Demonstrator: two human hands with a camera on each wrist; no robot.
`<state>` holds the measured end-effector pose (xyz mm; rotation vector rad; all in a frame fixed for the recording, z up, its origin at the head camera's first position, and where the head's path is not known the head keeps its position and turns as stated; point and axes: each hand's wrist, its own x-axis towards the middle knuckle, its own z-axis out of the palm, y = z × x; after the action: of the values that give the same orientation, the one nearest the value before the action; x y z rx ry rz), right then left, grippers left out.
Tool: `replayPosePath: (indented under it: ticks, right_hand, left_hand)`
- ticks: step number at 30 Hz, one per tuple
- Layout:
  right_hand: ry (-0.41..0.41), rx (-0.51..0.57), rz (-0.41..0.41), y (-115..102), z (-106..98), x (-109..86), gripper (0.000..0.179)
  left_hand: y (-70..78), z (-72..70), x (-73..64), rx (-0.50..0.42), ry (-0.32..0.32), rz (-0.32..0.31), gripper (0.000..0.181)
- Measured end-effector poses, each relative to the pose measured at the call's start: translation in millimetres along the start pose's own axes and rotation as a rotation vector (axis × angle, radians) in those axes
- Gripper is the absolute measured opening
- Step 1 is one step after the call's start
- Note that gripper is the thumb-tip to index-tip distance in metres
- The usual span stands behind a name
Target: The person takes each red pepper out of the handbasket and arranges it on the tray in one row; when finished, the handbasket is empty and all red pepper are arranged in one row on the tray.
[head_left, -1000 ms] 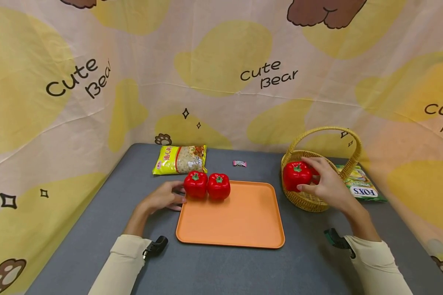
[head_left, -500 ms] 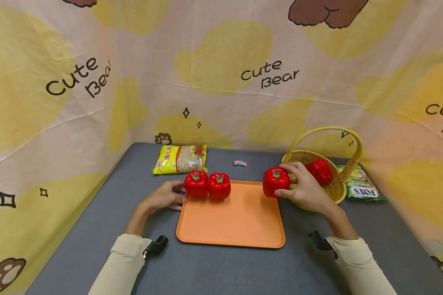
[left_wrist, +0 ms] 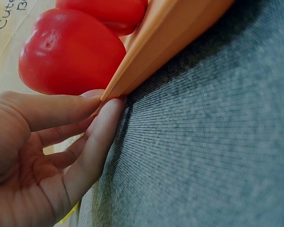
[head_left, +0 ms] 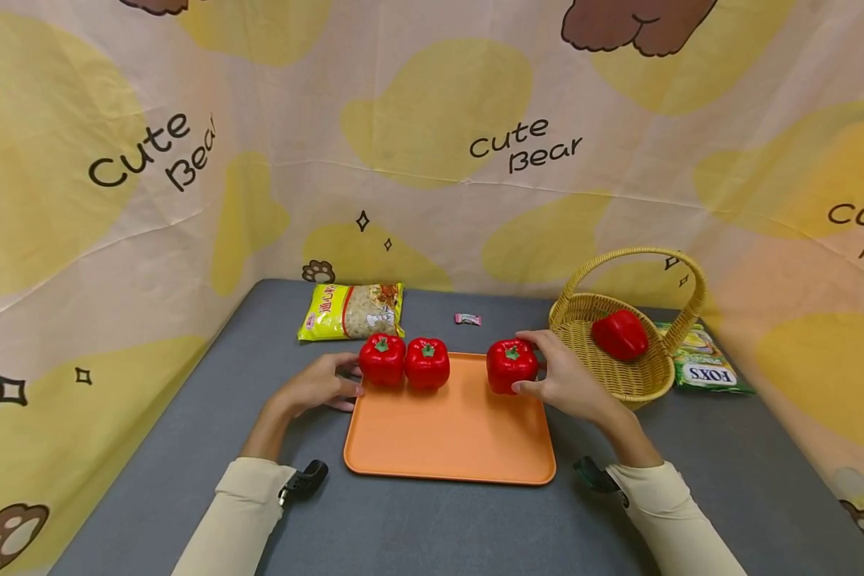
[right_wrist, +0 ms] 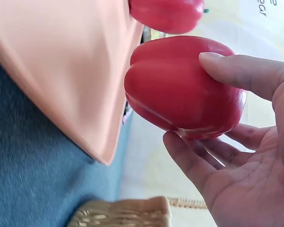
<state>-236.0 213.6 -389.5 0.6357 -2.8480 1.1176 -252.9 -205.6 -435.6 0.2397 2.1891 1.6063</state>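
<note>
My right hand (head_left: 565,376) grips a red bell pepper (head_left: 511,366) with its green stem up, over the right part of the orange tray (head_left: 446,448). In the right wrist view that pepper (right_wrist: 180,85) sits between thumb and fingers, raised off the tray. My left hand (head_left: 320,382) pinches the tray's left edge, thumb above and a finger below, as the left wrist view shows. Beside it two red bell peppers, a left one (head_left: 382,360) and a right one (head_left: 426,365), stand together at the tray's back left corner.
A yellow wicker basket (head_left: 576,340) with a tall handle stands to the right, with another red bell pepper (head_left: 621,335) inside. Behind it lies a green FOX'S bag (head_left: 706,368). A yellow food packet (head_left: 349,312) and a small pink wrapped candy (head_left: 468,319) lie at the back.
My right hand has carried its bell pepper out of the basket, leftward to above the tray. The pepper inside the basket has come into full view. My left hand has stayed put.
</note>
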Motion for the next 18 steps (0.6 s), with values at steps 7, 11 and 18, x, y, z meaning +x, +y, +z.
replayPosePath:
  ticks: [7,11,18]
  right_hand:
    - [0.009,-0.018,-0.029,-4.6,11.2,8.0,0.077]
    - [0.008,-0.015,-0.015,-8.2,15.6,13.4,0.079]
    - [-0.017,0.035,-0.012,-14.0,22.9,19.9,0.081]
  left_hand:
    - [-2.4,-1.5,2.7,0.001,0.006,-0.009,0.069]
    - [-2.2,-1.4,2.7,0.008,0.007,-0.011,0.069]
    - [-0.7,-0.5,2.0,0.016,0.008,-0.013,0.069]
